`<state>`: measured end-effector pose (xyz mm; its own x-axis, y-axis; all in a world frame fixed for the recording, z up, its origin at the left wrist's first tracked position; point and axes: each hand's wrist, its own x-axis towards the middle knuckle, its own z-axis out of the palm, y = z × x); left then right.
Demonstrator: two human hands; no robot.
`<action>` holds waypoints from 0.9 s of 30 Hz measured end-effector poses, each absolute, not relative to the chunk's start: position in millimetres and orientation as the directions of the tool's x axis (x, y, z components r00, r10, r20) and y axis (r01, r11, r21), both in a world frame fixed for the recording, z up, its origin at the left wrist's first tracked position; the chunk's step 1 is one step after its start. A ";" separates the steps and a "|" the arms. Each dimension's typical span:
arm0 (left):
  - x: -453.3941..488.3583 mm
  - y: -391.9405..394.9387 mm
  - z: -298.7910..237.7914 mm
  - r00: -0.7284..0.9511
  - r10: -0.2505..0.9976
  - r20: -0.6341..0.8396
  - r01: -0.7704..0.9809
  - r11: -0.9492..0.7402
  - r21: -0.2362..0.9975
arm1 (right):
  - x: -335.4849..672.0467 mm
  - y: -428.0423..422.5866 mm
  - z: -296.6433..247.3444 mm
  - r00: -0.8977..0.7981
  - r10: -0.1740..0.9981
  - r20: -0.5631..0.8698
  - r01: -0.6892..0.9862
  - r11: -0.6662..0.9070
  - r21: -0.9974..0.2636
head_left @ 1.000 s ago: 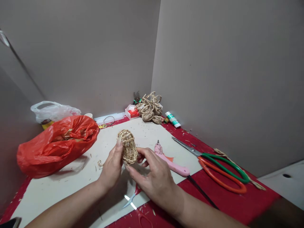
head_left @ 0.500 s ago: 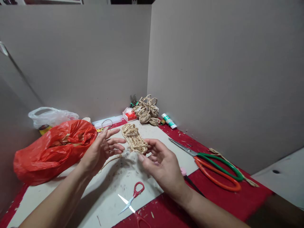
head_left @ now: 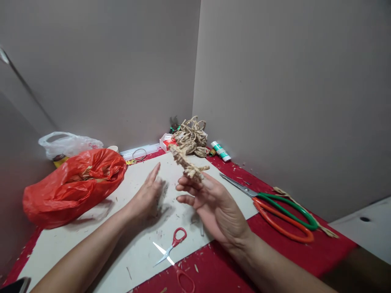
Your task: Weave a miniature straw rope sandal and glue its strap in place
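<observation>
My right hand (head_left: pixel 214 207) holds a small woven straw-cord piece (head_left: pixel 185 162) up above the white board, pinched at its near end between thumb and fingertips. The piece is tilted and shows nearly edge-on, with short cord stubs sticking out at the near end. My left hand (head_left: pixel 146 197) is low over the board to the left, its fingers stretched out and nothing in it; part of it is blurred. Small red-handled scissors (head_left: pixel 172 249) lie open on the board's front edge, between my forearms.
A red plastic bag (head_left: pixel 73 187) with straw inside lies at left, a white bag (head_left: pixel 70 144) behind it. Coiled straw cord (head_left: pixel 191 136) is heaped in the back corner beside a green-and-white roll (head_left: pixel 220 151). Large scissors (head_left: pixel 275 211) lie at right. Grey partitions (head_left: pixel 275 93) enclose the table.
My right hand has raised the woven piece and turned it from its flat face towards its edge. My left hand has moved right and down towards the board. The camera view has shifted slightly.
</observation>
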<state>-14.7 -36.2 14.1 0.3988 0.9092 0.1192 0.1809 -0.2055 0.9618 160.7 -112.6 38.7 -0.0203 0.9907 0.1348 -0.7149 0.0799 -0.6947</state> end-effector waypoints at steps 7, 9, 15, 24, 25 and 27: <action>-40.4 -5.4 -30.6 0.476 0.878 0.058 0.797 -0.458 0.393 | 164.9 -109.4 37.3 0.037 0.994 0.101 -0.720 0.096 -0.688; -40.8 -5.1 -34.3 0.465 0.884 0.040 0.819 -0.447 0.360 | 164.2 -108.2 36.0 0.044 0.994 0.101 -0.725 0.102 -0.681; -43.1 -15.6 -34.6 0.469 0.883 0.006 0.833 -0.445 0.329 | 164.2 -107.7 35.3 0.041 0.987 0.153 -0.728 0.134 -0.672; -59.5 -33.7 -13.9 0.499 0.865 -0.051 0.692 -0.362 0.625 | 163.5 -110.2 36.6 -0.029 0.987 0.157 -0.729 0.086 -0.679; -60.9 -35.3 -6.3 0.492 0.869 -0.052 0.655 -0.331 0.679 | 163.1 -110.2 36.2 -0.043 0.987 0.157 -0.730 0.076 -0.679; -60.8 -41.5 11.4 0.478 0.877 -0.040 0.558 -0.268 0.786 | 162.3 -110.8 35.2 -0.070 0.984 0.166 -0.729 0.063 -0.681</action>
<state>-60.8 -41.5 11.4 0.4781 0.8774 -0.0400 0.5578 -0.2681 0.7855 162.3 -110.8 35.2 -0.0702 0.9837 0.1658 -0.7294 0.0628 -0.6812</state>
